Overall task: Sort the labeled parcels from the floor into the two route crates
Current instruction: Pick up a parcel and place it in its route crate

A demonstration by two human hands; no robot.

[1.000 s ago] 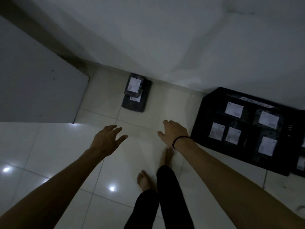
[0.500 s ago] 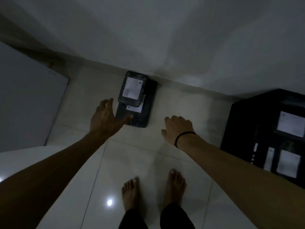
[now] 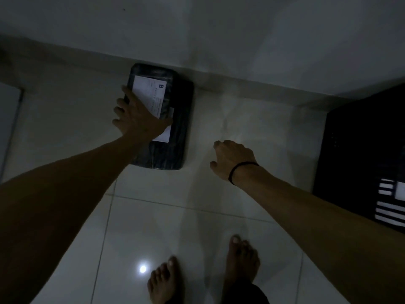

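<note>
A dim room indoors, likely a home — glossy white floor tiles [image 3: 197, 227], a plain pale wall [image 3: 219, 29], bare feet [image 3: 163, 281] on them — with a black crate [image 3: 361, 150] beside the wall.

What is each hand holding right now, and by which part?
Left hand grips the top parcel at its near-left corner; right hand holds nothing.

I'm looking down at a person whose left forearm [image 3: 65, 205] and right forearm [image 3: 317, 211] are showing bare right to the frame's edges. They are wearing a thin black band [image 3: 242, 170] snug around the wrist, just behind the right hand [image 3: 232, 160]. The left foot [image 3: 164, 279] and right foot [image 3: 243, 257] are going bare, pale toenails catching the dim light. Dark trouser fabric [image 3: 249, 294] is covering the right ankle.
</note>
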